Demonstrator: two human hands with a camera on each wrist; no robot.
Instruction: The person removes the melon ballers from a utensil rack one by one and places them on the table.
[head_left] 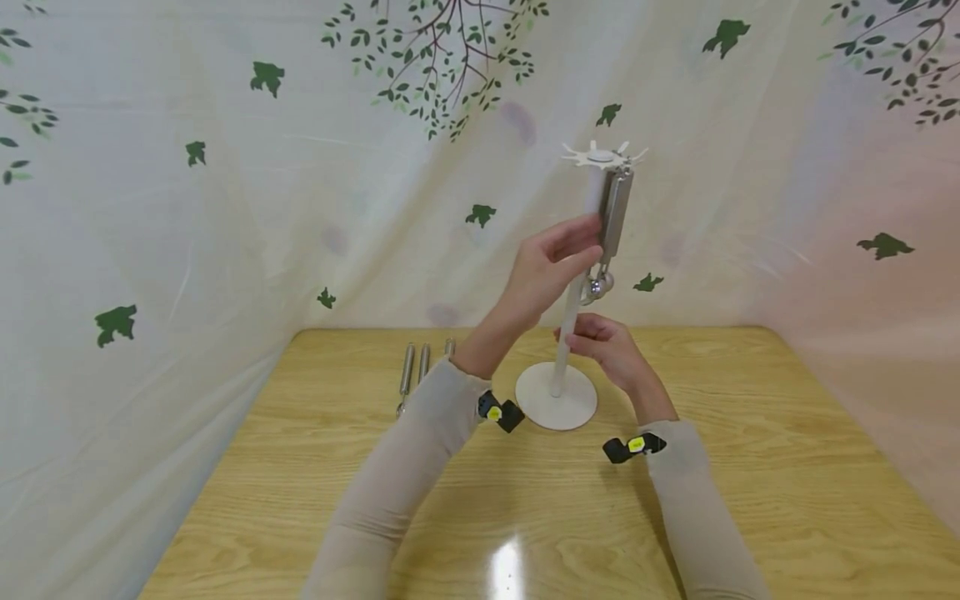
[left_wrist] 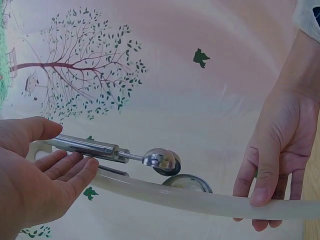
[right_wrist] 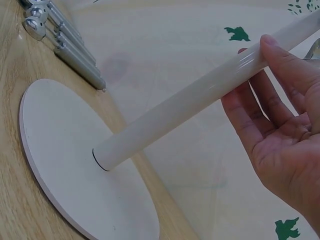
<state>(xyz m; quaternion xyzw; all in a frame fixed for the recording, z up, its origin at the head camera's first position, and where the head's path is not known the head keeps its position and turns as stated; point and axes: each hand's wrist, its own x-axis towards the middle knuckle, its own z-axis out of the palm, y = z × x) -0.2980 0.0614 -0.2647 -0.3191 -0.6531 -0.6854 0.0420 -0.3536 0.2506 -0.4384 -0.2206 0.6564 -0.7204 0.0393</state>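
Head view: a white utensil stand (head_left: 564, 358) rises from a wood-grained table (head_left: 300, 500) as a person's right hand (head_left: 611, 350) pinches its pole (right_wrist: 190, 95) between thumb and fingers, low down, above the round base (head_left: 577, 412). Higher up, the left hand (head_left: 551, 262) reaches around the hanging utensils (head_left: 617, 217), fingers loosely extended and thumb apart (whether its fingertips touch metal cannot be told). The step in hand appears to be steadying the stand while arranging what hangs from its pronged crown (head_left: 601, 156); the next move likely calls for a firm hold below and a light touch above, lest the polished heads knock together. Materials contrast sharply: a glossy, smooth white tube meets a flat, matte-looking disc at a thin dark ring, while the metal pieces shine, with tubular handles, slim necks and rounded, mirror-like bowls. At least three loose utensils (head_left: 407, 367) lie left of the base, similarly silvery, before a softly creased backdrop cloth (head_left: 360, 217) printed with dark green birds and leafy branches.
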